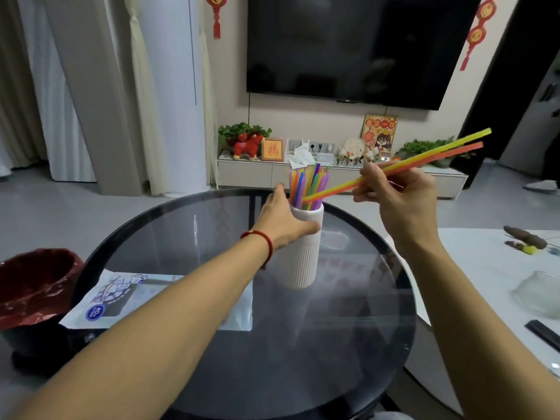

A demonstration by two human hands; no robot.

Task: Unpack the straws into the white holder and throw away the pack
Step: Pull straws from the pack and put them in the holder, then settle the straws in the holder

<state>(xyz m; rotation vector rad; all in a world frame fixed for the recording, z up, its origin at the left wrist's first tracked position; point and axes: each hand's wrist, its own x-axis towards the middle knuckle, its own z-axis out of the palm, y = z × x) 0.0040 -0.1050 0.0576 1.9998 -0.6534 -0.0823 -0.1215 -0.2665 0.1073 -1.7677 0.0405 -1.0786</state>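
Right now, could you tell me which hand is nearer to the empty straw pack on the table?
Left. The left hand grips the white holder, just beyond the straw pack. The right hand holds two straws farther right, above the table.

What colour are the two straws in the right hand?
Yellow and orange-red straws, seen in the head view.

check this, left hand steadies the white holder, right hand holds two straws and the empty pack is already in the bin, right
Not quite: the head view shows the empty pack lying flat on the glass table, beside the red-lined bin, not in it. The left hand does steady the white holder, and the right hand holds two straws.
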